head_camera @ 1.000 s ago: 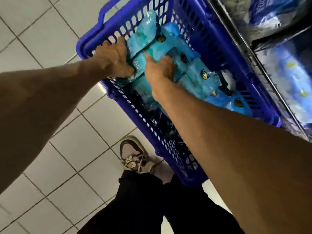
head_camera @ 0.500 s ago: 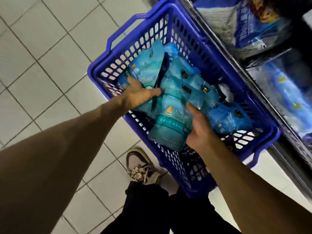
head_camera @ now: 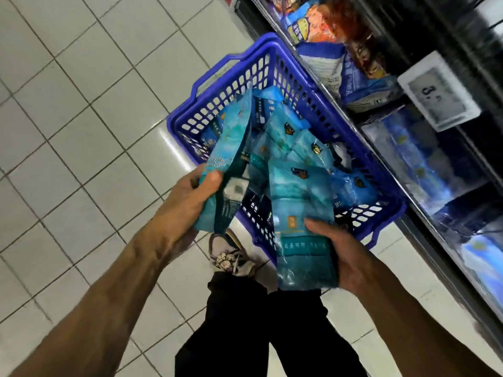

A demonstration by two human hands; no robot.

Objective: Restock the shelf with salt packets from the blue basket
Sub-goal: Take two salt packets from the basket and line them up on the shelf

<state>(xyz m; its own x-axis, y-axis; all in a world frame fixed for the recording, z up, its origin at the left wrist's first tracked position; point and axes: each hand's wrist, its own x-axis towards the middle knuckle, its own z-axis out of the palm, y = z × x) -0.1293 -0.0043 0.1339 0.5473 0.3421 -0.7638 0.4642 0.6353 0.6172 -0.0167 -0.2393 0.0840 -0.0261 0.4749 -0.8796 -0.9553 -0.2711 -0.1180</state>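
Salt packets, teal and light blue, filled most of the blue basket (head_camera: 275,63), which stood on the white tiled floor (head_camera: 81,131) just beside the shelf (head_camera: 424,202) on the right. The left hand (head_camera: 190,197) gripped one teal packet (head_camera: 228,164) by its lower part, the thumb lying across the front and the fingers curled behind, so the packet stood nearly upright above the near left corner of the basket. The right hand (head_camera: 345,257) held a second packet (head_camera: 302,229), with the thumb pressed on its front near the right edge and the fingers wrapped under it; this packet was lifted over the near rim of the basket and its bottom end pointed toward the person. The loose packets in the basket (head_camera: 294,137) lay overlapping one another, several showing a small dark badge near the top. On the shelf there were other bags (head_camera: 351,74), blue and white and one with orange print, and lower down some pale blue packs (head_camera: 424,159) that were blurred. A white price tag (head_camera: 438,91) was fixed on the shelf edge, with the digit 3 readable and the rest too blurred. Below the hands, a shoe (head_camera: 231,257) with light laces was on the floor, touching the near end of the basket, and black trousers (head_camera: 258,336) were visible at the bottom.
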